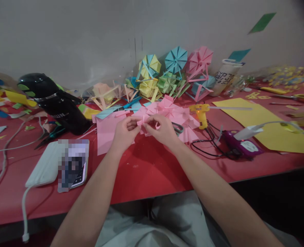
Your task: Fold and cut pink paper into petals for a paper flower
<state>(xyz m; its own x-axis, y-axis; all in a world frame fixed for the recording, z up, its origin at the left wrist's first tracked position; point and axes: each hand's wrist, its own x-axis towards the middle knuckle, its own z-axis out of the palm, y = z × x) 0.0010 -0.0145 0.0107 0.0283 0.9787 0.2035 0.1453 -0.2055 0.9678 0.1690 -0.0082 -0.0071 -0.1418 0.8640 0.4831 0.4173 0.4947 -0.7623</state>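
Note:
Between my two hands is a small folded piece of pink paper. My left hand pinches its left side with thumb and fingers. From the other side my right hand pinches it too, fingers curled. Just behind the hands lies a heap of folded pink paper pieces, partly covered by them. A flat pink sheet rests beside my left hand. Dark scissor handles show next to my right wrist, the rest hidden among the paper.
A yellow hot glue gun with a glue stick lies right of the heap, near a purple power socket and a yellow sheet. Folded paper umbrellas stand along the wall. At left are a black bottle, phone and white power bank.

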